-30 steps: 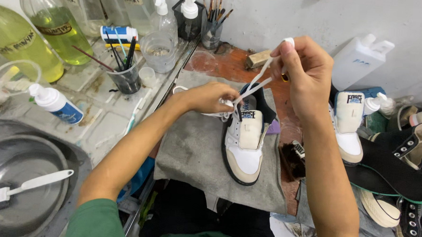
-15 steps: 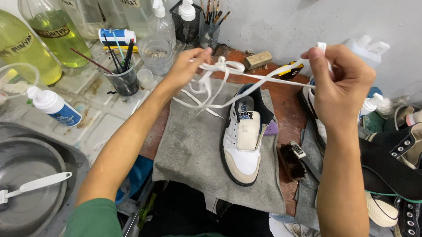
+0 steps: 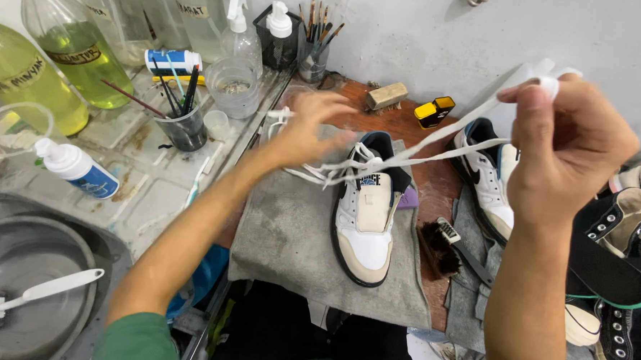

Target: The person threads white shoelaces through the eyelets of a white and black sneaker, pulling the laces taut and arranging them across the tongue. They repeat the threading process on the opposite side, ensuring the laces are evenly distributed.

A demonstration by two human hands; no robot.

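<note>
Fingers (image 3: 548, 85) pinch white lace (image 3: 437, 145); cup (image 3: 182, 127) holds brushes (image 3: 177, 91)

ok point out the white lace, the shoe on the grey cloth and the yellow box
lace (image 3: 445, 135), head view, on the taut stretch between the hands
shoe (image 3: 365, 225), head view, on its white tongue and toe
yellow box (image 3: 435, 111), head view, on its yellow top

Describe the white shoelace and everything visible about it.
The white shoelace is a flat, cloth-like strip, fully out of the eyelets that show. One end is pinched high in the right hand; from there two strands run taut, down and left, above the sneaker on the grey towel. Near the left hand it bunches into loose, blurred loops over the towel and the sneaker's collar. Whether those fingers grip it cannot be told.
</note>
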